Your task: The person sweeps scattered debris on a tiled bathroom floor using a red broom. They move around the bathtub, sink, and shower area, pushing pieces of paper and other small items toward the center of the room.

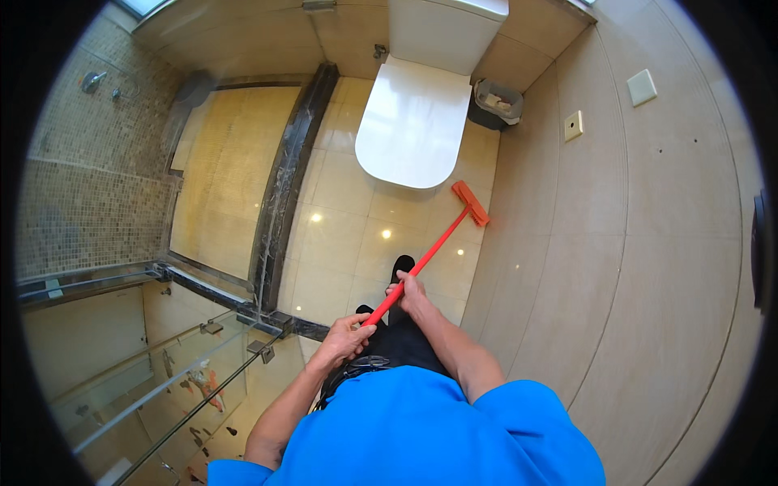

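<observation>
A broom [438, 244] with a long red handle reaches from my waist toward the right-hand wall. Its orange-red head [471, 204] rests at the floor, just right of the toilet's front. My left hand [348, 336] is closed round the top end of the handle, close to my body. Farther along, my right hand [411, 293] grips the same handle over my black shoe [403, 266]. The white toilet [412, 121] stands ahead with its lid down.
A grey bin [496, 105] with a liner sits between toilet and right wall [600, 259]. To the left, a dark stone curb [285, 182] borders the shower floor [231, 174]. Glass panels with metal clamps [261, 351] stand at lower left. Pale glossy tiles [340, 235] reflect lights.
</observation>
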### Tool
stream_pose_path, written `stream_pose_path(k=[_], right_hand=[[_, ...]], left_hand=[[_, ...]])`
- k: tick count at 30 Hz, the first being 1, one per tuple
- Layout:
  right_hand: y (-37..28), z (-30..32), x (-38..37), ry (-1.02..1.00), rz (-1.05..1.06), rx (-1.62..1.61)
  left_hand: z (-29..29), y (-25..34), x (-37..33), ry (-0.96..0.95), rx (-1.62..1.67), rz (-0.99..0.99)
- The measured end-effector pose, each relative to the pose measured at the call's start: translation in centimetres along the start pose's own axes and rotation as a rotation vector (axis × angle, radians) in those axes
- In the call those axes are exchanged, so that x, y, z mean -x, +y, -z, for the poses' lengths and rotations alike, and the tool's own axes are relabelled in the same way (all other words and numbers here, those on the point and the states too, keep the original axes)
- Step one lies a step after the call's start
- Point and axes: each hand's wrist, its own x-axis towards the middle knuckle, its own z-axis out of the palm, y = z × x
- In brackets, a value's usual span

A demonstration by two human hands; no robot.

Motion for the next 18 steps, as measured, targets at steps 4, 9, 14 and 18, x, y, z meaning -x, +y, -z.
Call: stream_pose_path(k=[4,9,14,18], right_hand=[[-3.7,-1.5,-1.3,0.046,-0.037,0.067],[-6.3,-2.6,-1.6,0.078,0.055,0.166],[-6.4,-3.3,-1.8,-0.029,0.016,0.185],[-5.5,-5.5,-0.1,-0.025,0.024,0.131]], left_hand=[[0.9,3.7,-0.1,0.013,-0.149,-0.025],[1.5,7.8,0.1,-0.028,-0.292,-0.066],[3.5,10.0,-0.1,-0.077,-0.354,-0.020],[6.9,11.8,-0.4,-0.123,-0.488,0.002]])
